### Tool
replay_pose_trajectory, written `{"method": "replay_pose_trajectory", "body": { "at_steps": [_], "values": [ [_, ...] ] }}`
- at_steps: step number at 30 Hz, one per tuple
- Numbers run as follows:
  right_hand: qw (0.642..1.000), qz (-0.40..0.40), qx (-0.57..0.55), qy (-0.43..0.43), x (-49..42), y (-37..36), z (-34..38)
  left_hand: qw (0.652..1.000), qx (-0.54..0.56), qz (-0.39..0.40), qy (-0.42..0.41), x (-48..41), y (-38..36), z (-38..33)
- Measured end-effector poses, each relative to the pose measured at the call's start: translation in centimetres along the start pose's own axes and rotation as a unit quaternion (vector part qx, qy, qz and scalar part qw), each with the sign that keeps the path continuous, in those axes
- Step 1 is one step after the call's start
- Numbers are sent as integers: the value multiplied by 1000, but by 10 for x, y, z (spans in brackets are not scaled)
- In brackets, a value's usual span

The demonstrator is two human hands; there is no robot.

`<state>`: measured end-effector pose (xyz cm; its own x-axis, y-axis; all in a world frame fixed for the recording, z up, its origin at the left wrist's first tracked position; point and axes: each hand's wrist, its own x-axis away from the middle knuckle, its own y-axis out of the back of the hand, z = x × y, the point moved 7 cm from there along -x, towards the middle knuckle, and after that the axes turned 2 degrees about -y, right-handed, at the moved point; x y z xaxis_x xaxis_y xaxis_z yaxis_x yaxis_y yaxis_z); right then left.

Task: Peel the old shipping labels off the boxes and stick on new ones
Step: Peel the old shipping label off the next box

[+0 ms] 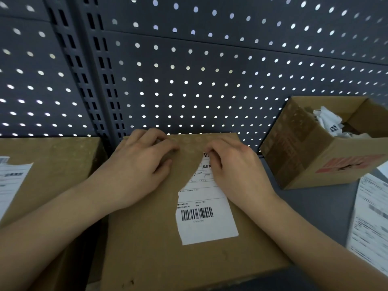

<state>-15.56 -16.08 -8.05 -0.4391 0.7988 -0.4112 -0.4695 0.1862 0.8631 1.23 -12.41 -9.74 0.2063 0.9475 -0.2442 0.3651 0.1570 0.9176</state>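
1. A closed cardboard box sits in the middle of a grey counter, directly under the person, so both hands reach its top easily.
2. The old label is stuck to the box top, right of centre; its upper left part is already torn away, leaving a ragged diagonal edge, while the barcode end lies flat.
3. The right hand sits at the label's far end, fingers curled and nipping the torn upper edge, probably to lift the next strip.
4. The left hand rests on bare cardboard just beside the tear, fingers loosely bent, gripping nothing visible; it likely steadies the box against the pull.
5. The hands are close together but not touching.
6. An open box to the right holds crumpled label scraps, seemingly serving as a bin.
7. Printed sheets at the right edge are probably the new labels, within reach.
8. A second box on the left carries its own label, apparently awaiting its turn.
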Motion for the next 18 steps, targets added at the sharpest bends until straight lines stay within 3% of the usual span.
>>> {"method": "replay_pose_trajectory", "body": {
  "at_steps": [7, 18],
  "values": [
    [1000, -1, 18, 3, -4, -4, -2, 1000, 11, 1, 4, 1, 0, 0],
    [998, -8, -57, 14, -3, 1, -4, 999, 39, 11, 23, 1, 0, 3]
  ]
}}
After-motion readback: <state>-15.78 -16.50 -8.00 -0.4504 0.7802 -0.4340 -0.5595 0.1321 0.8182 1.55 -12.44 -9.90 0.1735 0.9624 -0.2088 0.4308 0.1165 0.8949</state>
